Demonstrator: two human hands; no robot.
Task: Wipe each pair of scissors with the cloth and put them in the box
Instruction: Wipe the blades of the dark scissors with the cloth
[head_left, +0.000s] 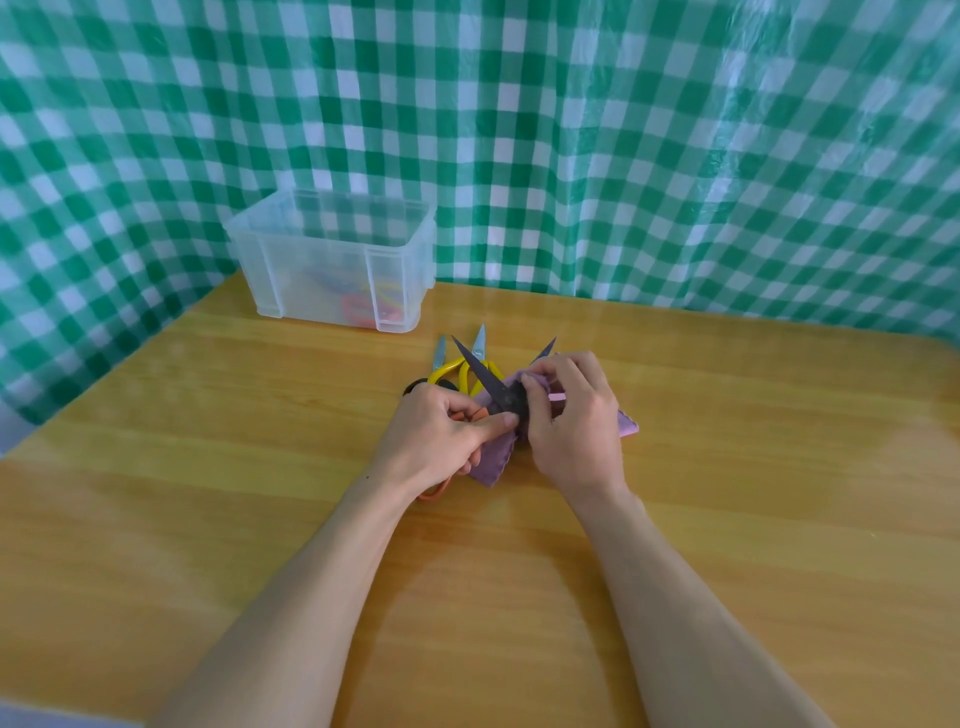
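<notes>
The scissors (484, 375) are held just above the table (727, 467) at mid-scene, their dark blades spread wide and pointing far. The left hand (441, 431) grips them near the pivot, orange handles below it. The right hand (571, 415) pinches the cloth (493, 460) round the right blade. The steel looks stiff, light and sharp-tipped, so the handles or pivot are the safest hold. The soft cloth should fold over the edge easily. A yellow pair (448, 368) lies just beyond, and the box (311, 270) stands far left.
</notes>
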